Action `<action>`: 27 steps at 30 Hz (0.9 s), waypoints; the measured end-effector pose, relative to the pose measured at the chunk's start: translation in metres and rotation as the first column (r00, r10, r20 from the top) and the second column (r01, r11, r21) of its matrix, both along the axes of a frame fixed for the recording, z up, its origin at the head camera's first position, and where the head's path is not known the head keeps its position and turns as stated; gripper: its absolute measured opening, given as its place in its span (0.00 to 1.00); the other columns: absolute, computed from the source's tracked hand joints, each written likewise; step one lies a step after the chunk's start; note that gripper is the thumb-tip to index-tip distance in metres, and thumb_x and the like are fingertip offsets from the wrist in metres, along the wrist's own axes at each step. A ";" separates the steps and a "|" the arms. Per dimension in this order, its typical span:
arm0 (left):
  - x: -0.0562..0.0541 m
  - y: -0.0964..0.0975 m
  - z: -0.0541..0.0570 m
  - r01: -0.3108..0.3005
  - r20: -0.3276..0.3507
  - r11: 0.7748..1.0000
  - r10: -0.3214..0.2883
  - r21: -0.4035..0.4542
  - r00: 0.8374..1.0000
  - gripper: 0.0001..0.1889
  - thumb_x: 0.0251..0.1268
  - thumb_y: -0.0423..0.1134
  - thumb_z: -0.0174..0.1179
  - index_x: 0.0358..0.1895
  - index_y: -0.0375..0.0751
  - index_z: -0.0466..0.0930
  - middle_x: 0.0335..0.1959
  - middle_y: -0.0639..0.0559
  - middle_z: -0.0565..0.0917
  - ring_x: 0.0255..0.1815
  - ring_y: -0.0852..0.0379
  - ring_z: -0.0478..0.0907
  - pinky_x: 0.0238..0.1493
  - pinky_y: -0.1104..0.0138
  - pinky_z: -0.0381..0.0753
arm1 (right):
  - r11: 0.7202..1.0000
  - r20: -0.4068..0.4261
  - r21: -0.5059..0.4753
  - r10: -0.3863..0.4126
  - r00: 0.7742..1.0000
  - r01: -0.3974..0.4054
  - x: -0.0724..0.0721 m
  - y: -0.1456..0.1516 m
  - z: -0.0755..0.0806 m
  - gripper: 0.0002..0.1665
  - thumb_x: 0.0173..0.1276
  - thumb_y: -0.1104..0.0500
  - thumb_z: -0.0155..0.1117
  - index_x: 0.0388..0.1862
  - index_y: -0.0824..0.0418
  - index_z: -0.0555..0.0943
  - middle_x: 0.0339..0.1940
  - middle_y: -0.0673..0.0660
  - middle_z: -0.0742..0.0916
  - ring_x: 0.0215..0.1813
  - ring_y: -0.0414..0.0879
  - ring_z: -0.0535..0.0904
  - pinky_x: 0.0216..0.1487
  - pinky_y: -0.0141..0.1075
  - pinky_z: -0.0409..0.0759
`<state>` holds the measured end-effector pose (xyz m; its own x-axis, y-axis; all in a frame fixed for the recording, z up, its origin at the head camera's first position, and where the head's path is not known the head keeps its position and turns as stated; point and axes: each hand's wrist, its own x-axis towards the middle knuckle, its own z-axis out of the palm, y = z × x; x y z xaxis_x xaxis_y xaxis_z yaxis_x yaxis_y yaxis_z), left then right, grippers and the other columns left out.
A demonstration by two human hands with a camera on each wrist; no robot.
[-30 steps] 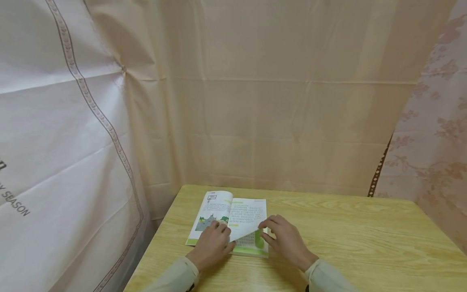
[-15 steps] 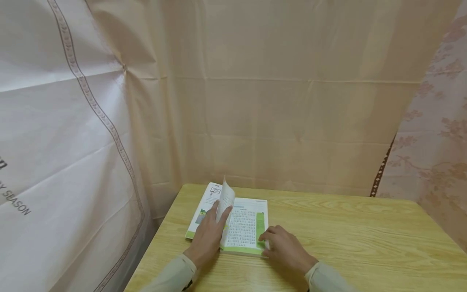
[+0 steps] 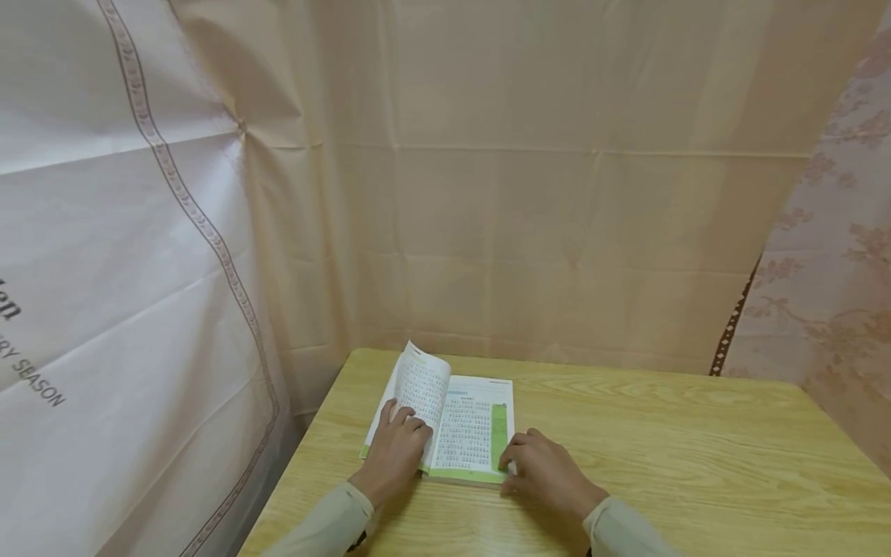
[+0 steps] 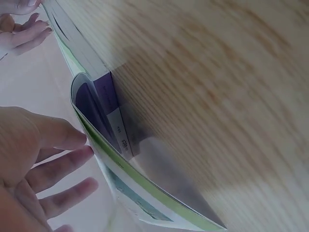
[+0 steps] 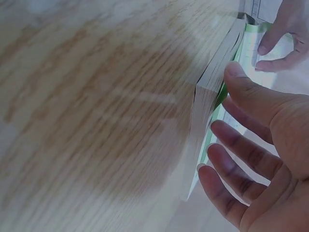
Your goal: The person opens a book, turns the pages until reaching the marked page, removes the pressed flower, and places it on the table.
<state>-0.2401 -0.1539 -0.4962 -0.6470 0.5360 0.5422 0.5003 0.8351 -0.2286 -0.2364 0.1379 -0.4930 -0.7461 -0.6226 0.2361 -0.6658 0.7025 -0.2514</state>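
An open book [image 3: 468, 433] with green-trimmed, printed pages lies near the table's left end. On its left side a turned page [image 3: 423, 383] bows upward, its far corner raised. My left hand [image 3: 395, 449] rests on the lower part of that page, fingers spread; in the left wrist view its fingertips touch the page beside the curved fold. At the lower right corner of the book is my right hand [image 3: 546, 470]. The right wrist view shows its thumb by the thick page block [image 5: 212, 84] and the other fingers loosely bent over the page side, not pinching anything.
The wood-grain table [image 3: 668, 456] stretches away to the right of the book. A beige cloth [image 3: 529, 193] hangs behind it. A pale printed cloth [image 3: 139, 309] hangs on the left and a floral one [image 3: 828, 271] on the right.
A page lifted from the right has swung over to the left, and my left hand has gone from standing it up to pressing it down. My right hand has let the page go and moved slightly lower.
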 end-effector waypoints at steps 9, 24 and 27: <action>0.004 0.004 0.000 0.051 0.105 0.997 -0.057 0.057 0.993 0.03 0.59 0.29 0.69 0.34 0.40 0.85 0.37 0.50 0.86 0.37 0.52 0.81 0.42 0.60 0.83 | 0.998 0.024 -0.031 0.055 0.998 -0.054 0.000 0.003 0.003 0.05 0.65 0.52 0.75 0.36 0.50 0.92 0.36 0.39 0.86 0.36 0.34 0.69 0.33 0.29 0.73; 0.005 0.009 -0.007 0.085 0.167 0.996 -0.083 -0.008 0.982 0.20 0.64 0.58 0.69 0.35 0.43 0.85 0.39 0.52 0.84 0.44 0.53 0.79 0.50 0.62 0.81 | 0.999 -0.135 -0.035 0.016 0.991 -0.021 0.001 0.000 0.006 0.02 0.65 0.58 0.76 0.32 0.51 0.91 0.33 0.40 0.87 0.32 0.33 0.68 0.30 0.27 0.72; 0.006 0.012 -0.006 0.055 0.186 0.997 -0.045 -0.052 0.982 0.29 0.58 0.70 0.65 0.34 0.44 0.83 0.35 0.54 0.81 0.40 0.54 0.76 0.46 0.63 0.80 | 0.998 -0.170 -0.067 -0.004 0.985 -0.007 0.001 -0.002 0.007 0.02 0.63 0.58 0.77 0.32 0.52 0.90 0.32 0.40 0.86 0.32 0.33 0.69 0.30 0.27 0.73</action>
<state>-0.2338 -0.1419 -0.5026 -0.7047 0.5964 0.3843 0.5789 0.7965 -0.1746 -0.2354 0.1359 -0.4857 -0.6906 -0.6021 0.4006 -0.7038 0.6870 -0.1807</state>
